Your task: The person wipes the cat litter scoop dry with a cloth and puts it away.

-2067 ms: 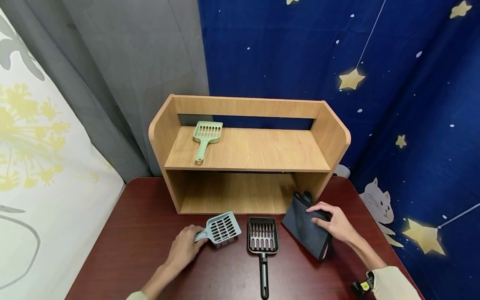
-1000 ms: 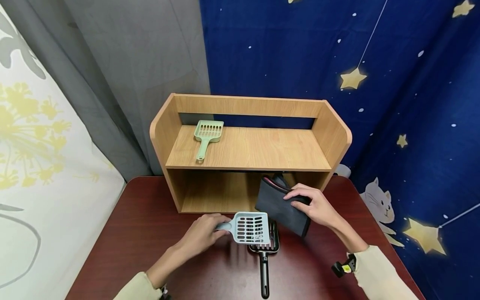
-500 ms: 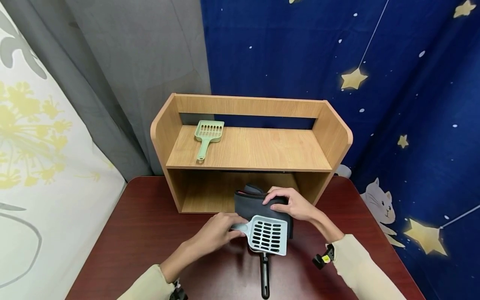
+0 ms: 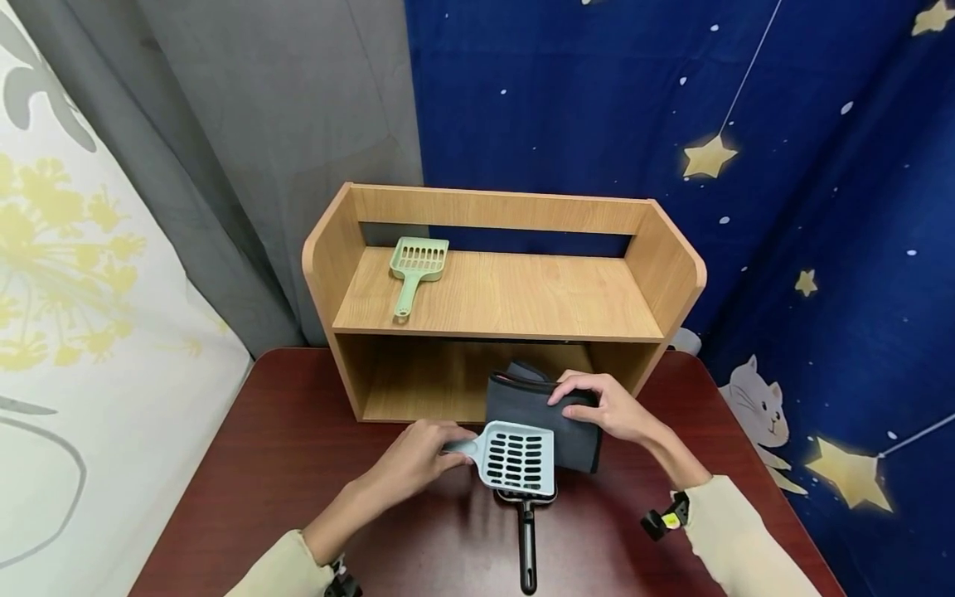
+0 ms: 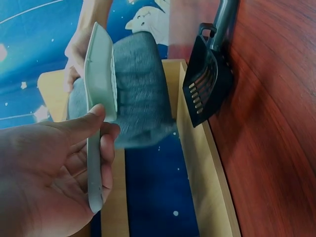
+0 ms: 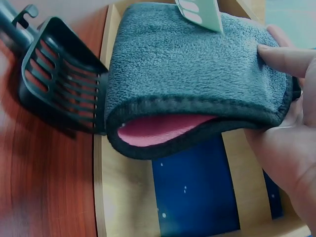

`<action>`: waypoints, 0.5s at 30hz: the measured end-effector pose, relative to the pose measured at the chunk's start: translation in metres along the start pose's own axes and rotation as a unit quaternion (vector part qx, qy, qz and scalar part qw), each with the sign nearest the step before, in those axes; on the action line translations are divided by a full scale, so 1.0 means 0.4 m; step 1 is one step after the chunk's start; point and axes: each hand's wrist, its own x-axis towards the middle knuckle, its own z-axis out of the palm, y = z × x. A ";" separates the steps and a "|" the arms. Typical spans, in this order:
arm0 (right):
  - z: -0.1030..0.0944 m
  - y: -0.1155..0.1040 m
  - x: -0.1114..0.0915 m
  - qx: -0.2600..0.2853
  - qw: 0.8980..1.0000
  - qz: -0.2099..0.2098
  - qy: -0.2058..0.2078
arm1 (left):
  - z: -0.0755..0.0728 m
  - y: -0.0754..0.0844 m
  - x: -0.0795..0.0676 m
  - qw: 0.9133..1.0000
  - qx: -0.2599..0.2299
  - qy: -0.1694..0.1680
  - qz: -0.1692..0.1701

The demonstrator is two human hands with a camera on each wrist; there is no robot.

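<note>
My left hand (image 4: 419, 458) grips the handle of a light blue slotted litter scoop (image 4: 516, 458), held up above the table. My right hand (image 4: 608, 410) pinches a folded grey cloth (image 4: 542, 413), thumb on one face and fingers behind. In the right wrist view the cloth (image 6: 187, 64) has a dark edging and a pink inner side. The blue scoop's head overlaps the cloth's front in the head view. Beneath it on the table lies a black litter scoop (image 4: 527, 543), its head mostly hidden there but visible in the left wrist view, slots (image 5: 197, 96) showing.
A two-level wooden shelf (image 4: 500, 290) stands behind the hands at the table's back. On its upper board, at the left, lies a green litter scoop (image 4: 418, 264). The dark red table (image 4: 283, 473) extends around the hands, with curtains behind.
Both hands have come together over the black scoop, the blue scoop moving right and the cloth left. In the last half second they have drawn slightly apart.
</note>
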 end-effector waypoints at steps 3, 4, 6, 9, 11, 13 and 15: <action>-0.005 0.006 -0.003 0.001 1.000 -0.011 0.000 | -0.005 0.000 -0.002 1.000 0.001 -0.001 0.004; -0.003 0.005 0.000 0.001 1.000 -0.017 -0.001 | -0.005 0.002 -0.001 1.000 0.003 -0.001 0.004; 0.003 -0.004 0.012 0.001 1.000 -0.027 -0.002 | -0.003 0.007 0.005 1.000 0.010 -0.001 0.005; 0.019 -0.039 0.038 0.000 0.999 -0.043 -0.008 | 0.003 0.021 0.017 1.000 0.018 -0.004 0.009; 0.030 -0.065 0.056 0.003 0.999 -0.052 -0.011 | 0.008 0.031 0.026 1.000 0.021 -0.007 0.011; 0.040 -0.090 0.072 0.005 0.998 -0.059 -0.012 | 0.013 0.041 0.034 1.000 0.023 -0.010 0.013; 0.049 -0.106 0.080 0.005 0.998 -0.064 -0.008 | 0.018 0.049 0.040 0.999 0.027 -0.014 0.015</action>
